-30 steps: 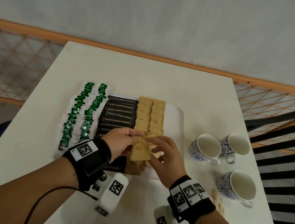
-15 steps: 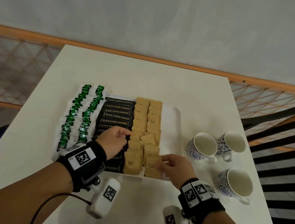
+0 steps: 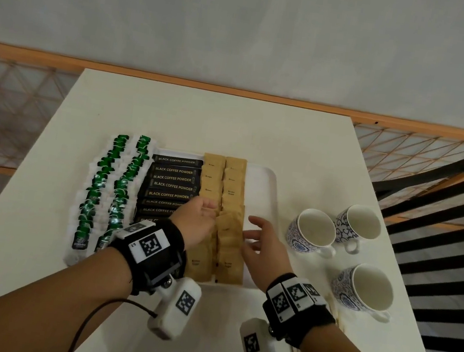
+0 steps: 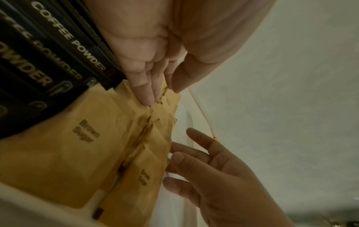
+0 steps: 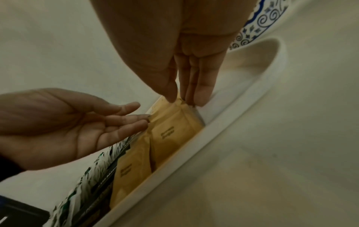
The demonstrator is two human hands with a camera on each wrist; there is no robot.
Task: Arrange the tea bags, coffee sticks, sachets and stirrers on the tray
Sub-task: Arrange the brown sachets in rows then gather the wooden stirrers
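A white tray (image 3: 272, 181) holds two rows of green tea bags (image 3: 109, 188), a column of black coffee sticks (image 3: 171, 185) and two columns of brown sugar sachets (image 3: 228, 235). My left hand (image 3: 209, 209) lies over the left sachet column, and its straight fingertips (image 4: 149, 98) press on the sachets (image 4: 87, 153). My right hand (image 3: 249, 232) is beside the right column. Its straight fingers (image 5: 200, 92) touch that column's outer edge (image 5: 170, 130), inside the tray rim (image 5: 213, 138). Neither hand holds anything. Wooden stirrers (image 3: 335, 312) lie on the table behind my right wrist.
Three blue-patterned cups (image 3: 311, 228) (image 3: 358, 223) (image 3: 367, 287) stand on the table right of the tray. A black chair (image 3: 440, 235) is at the table's right edge. A bare strip of tray (image 3: 260, 197) runs right of the sachets.
One second ago both hands held a sachet above the tray. It was laid at the near end of the right column. The right hand then let go and slid up along that column's side.
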